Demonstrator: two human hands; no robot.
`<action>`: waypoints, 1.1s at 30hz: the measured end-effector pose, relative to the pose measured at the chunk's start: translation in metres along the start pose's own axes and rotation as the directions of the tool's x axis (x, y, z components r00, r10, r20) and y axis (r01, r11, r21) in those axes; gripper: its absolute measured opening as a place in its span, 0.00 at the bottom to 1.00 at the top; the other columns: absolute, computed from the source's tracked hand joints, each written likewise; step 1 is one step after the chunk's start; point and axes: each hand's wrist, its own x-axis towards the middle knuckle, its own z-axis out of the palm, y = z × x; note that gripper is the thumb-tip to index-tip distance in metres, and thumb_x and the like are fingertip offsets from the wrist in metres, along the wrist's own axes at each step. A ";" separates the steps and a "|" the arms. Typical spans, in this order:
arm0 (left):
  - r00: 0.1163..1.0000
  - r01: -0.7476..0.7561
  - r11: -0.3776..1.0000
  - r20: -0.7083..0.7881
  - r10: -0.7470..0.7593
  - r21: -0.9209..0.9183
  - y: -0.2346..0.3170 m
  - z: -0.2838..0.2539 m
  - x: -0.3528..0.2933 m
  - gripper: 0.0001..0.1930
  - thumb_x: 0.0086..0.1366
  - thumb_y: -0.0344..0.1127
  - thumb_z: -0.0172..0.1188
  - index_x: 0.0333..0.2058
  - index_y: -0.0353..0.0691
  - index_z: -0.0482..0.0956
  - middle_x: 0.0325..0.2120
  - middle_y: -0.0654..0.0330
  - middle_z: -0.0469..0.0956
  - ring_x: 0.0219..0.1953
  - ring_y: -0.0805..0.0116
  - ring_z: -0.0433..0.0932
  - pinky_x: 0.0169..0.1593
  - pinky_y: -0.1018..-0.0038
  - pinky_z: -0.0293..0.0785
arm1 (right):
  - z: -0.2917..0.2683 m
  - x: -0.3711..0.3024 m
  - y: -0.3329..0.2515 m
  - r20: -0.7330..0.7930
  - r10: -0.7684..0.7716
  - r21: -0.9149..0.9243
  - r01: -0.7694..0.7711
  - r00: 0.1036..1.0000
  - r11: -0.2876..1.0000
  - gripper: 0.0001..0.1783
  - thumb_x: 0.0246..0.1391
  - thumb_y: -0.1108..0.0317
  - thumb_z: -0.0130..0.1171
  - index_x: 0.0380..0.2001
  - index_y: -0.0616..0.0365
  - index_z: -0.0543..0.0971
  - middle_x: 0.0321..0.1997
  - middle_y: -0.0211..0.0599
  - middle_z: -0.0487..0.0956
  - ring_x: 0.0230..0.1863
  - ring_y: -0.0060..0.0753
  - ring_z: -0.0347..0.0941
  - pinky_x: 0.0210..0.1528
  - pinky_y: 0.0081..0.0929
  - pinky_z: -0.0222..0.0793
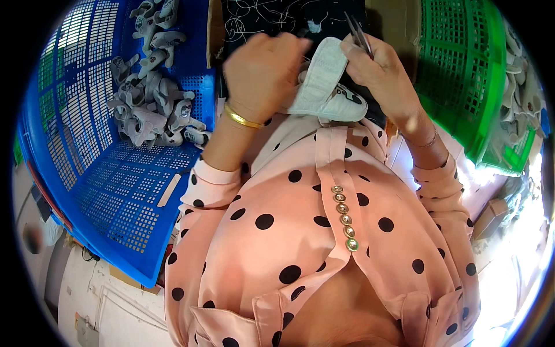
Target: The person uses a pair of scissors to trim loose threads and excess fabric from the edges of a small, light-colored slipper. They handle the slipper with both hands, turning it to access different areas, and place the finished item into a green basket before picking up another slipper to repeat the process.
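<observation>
In front of my waist is a small whitish quilted fabric shoe (326,87), its long flap standing up and a dark embroidered pattern on the side near my right hand. My right hand (381,72) is closed around a pair of small metal thread snips (358,37), blades pointing away from me. Its fingertips also meet the tip of the flap. My left hand (260,72) is curled shut and slightly blurred beside the shoe, partly covering its left end. Whatever its fingers pinch is hidden.
At left, a blue plastic crate (121,196) holds a heap of similar grey-white shoes (153,104). A green crate (462,75) stands at right, with more pale pieces (523,87) beyond it. Loose white threads (254,17) lie on dark cloth ahead, between cardboard sides (393,23).
</observation>
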 end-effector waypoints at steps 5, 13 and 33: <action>0.979 0.204 0.867 -0.117 -0.168 0.455 -0.063 -0.020 -0.003 0.09 0.61 0.45 0.62 0.34 0.49 0.79 0.24 0.62 0.78 0.35 0.59 0.77 0.38 0.64 0.72 | -0.009 0.002 0.008 0.046 -0.039 0.156 0.031 0.998 0.987 0.13 0.62 0.61 0.51 0.26 0.56 0.68 0.20 0.16 0.58 0.22 0.10 0.49 0.23 0.15 0.46; 0.866 0.364 0.781 0.493 -0.084 -0.507 -0.002 -0.035 0.001 0.17 0.57 0.42 0.68 0.43 0.40 0.82 0.40 0.60 0.80 0.47 0.66 0.74 0.52 0.72 0.69 | -0.005 0.007 0.001 -0.023 -0.076 -0.016 0.076 0.997 0.997 0.12 0.65 0.61 0.49 0.29 0.56 0.70 0.20 0.17 0.58 0.22 0.10 0.49 0.23 0.16 0.42; 0.979 0.074 0.852 -0.127 -0.162 -0.519 0.030 -0.031 0.019 0.18 0.50 0.41 0.72 0.37 0.40 0.80 0.26 0.60 0.80 0.30 0.59 0.77 0.37 0.69 0.72 | -0.031 -0.002 -0.032 0.168 -0.541 0.001 0.549 0.824 0.836 0.10 0.64 0.69 0.52 0.43 0.60 0.79 0.30 0.26 0.78 0.32 0.14 0.70 0.35 0.15 0.68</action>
